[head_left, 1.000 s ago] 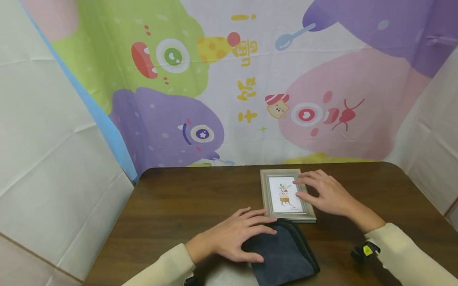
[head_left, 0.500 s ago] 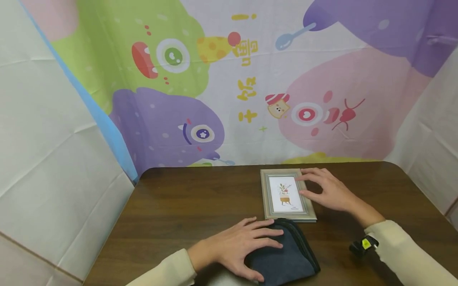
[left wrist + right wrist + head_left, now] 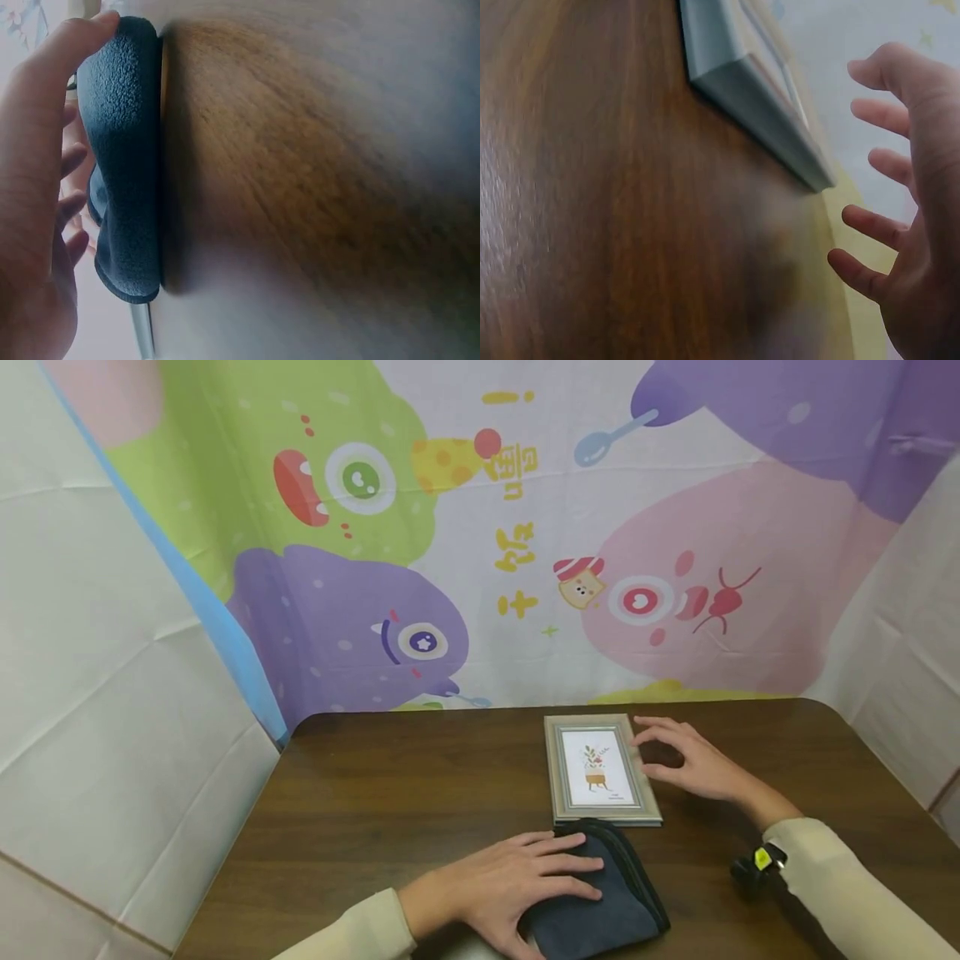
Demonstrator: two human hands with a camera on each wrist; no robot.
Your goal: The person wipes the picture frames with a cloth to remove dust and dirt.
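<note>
A folded dark blue cloth with black edging lies on the table near the front. My left hand is spread over its left part, fingers lying across the top and thumb at the near edge. Up close in the left wrist view, the cloth looks thick and fuzzy. Just behind it lies a picture frame, face up, showing a potted plant. To the right of the frame is my right hand, fingers bent and apart, holding nothing. In the right wrist view a gap separates the hand from the frame's edge.
The brown wooden table has rounded far corners. Behind it hangs a curtain printed with cartoon monsters, and pale panels flank both sides. A black wrist device with a yellow-green patch sits at the right sleeve.
My right hand has moved right, off the picture frame to just beside it. My left hand has slid slightly right and nearer over the cloth. The frame and cloth stay in place.
</note>
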